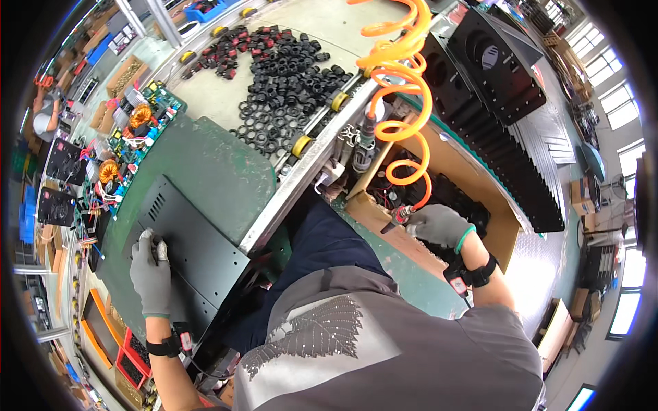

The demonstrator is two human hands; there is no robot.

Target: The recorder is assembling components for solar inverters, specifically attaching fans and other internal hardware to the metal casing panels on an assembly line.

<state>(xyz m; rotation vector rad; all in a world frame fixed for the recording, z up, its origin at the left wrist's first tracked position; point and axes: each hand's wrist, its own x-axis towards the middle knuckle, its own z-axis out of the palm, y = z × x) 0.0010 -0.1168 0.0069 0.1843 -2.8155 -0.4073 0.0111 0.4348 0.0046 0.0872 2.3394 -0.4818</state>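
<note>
On the green-topped bench a dark grey sheet-metal panel (pixel 195 240) lies, with vent slots near its far end and small holes along its near edge. My left hand (pixel 149 270), in a grey glove, rests on the panel's left part with its fingers stretched out. At my right, my right hand (pixel 442 226), also gloved, is over the near side of an open cardboard box (pixel 504 229), its fingers curled. Beside those fingertips is a red-and-dark air tool (pixel 396 219) on an orange coiled hose (pixel 404 130). Whether the hand grips this tool is unclear.
Black plastic rings (pixel 274 89) lie heaped beyond a metal rail. Circuit boards (pixel 140 116) with copper coils stand at the bench's far left. Another air tool (pixel 364 151) hangs near the rail. Black metal housings (pixel 490 68) are stacked at far right. A red bin (pixel 133 359) sits lower left.
</note>
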